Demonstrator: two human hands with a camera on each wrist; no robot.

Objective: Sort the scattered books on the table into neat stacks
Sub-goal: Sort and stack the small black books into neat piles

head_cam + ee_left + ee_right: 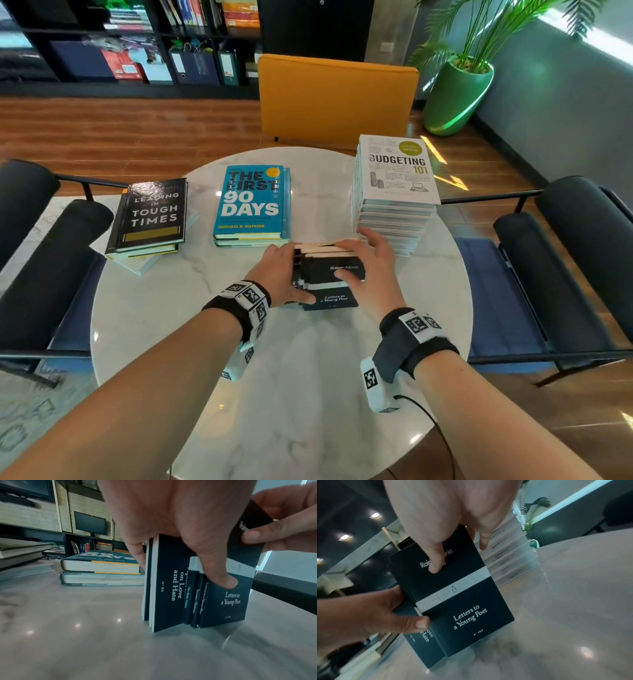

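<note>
- Roughly, four groups of books sit on the round table [281, 394].
- At 6 o'clock of the table's centre, a bundle of small black books [327, 274] stands on edge; at least four show in the left wrist view, exact count unclear. The front one reads "Letters to a Young Poet".
- Left hand [279, 274] grips the bundle's left side, thumb on the front cover.
- Right hand [371, 270] grips its top, thumb on the cover, fingers curled behind.
- At 10 o'clock, a black stack [149, 216], about three books.
- At 12 o'clock, a blue stack [251, 202], two books.
- At 2 o'clock, a tall white stack [394, 195], too many to count.
- Three chairs ring the table; one potted plant [459, 92] stands beyond.
</note>
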